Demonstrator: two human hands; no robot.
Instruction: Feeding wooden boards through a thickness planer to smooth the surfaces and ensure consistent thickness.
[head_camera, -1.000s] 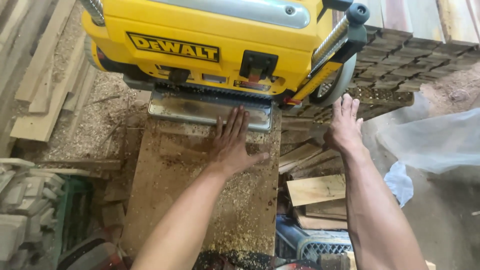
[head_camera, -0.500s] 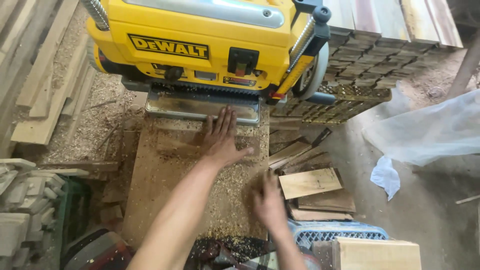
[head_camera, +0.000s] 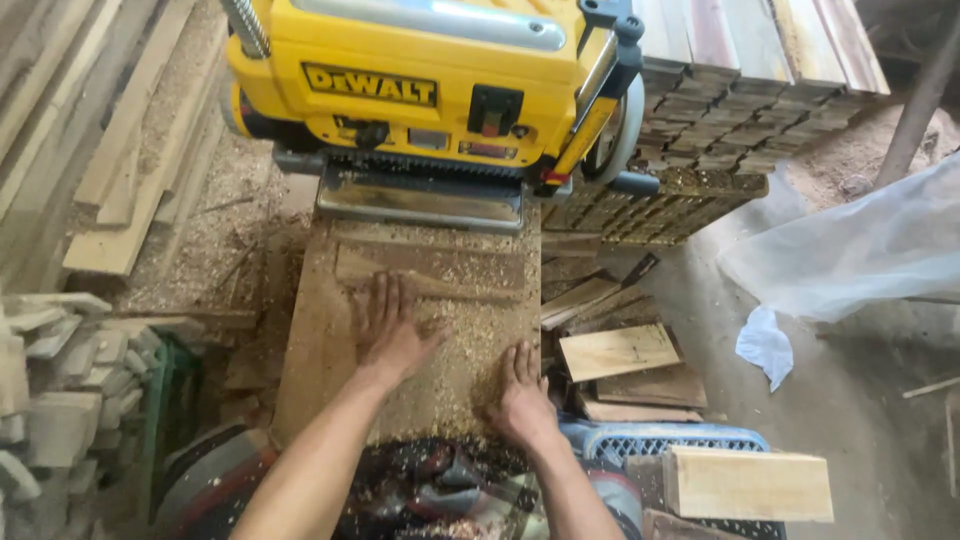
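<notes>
**Both palms flat on the shaving-strewn board below the planer**

We see the fingers (head_camera: 388, 296) of the left hand (head_camera: 390, 335) stretched out side by side and pressed flat, holding nothing, on the wide wooden board (head_camera: 430, 330); the fingers (head_camera: 522, 362) of the right hand (head_camera: 522, 400) lie flat as well, close together and gripping nothing, nearer the board's right edge and closer to the body; both hands rest on a thick scatter of wood shavings (head_camera: 460, 340) that covers the board; the board runs from the person's lap up to the metal feed table (head_camera: 420, 200) of the yellow thickness planer (head_camera: 430, 80), and a narrower plank (head_camera: 430, 268) lies across it just past the left fingertips; we cannot tell whether that plank touches the feed table.

Just right of the board lie loose wood offcuts (head_camera: 615, 350); nearer the body, a pale wooden block (head_camera: 750, 483) sits on a blue plastic crate (head_camera: 660, 440); behind the planer stands a stack of sawn slats (head_camera: 740, 90); at the far right a clear plastic sheet (head_camera: 850, 250) hangs over the concrete floor (head_camera: 850, 400); on the left, long boards (head_camera: 130, 160) lean beside heaped sawdust.
</notes>
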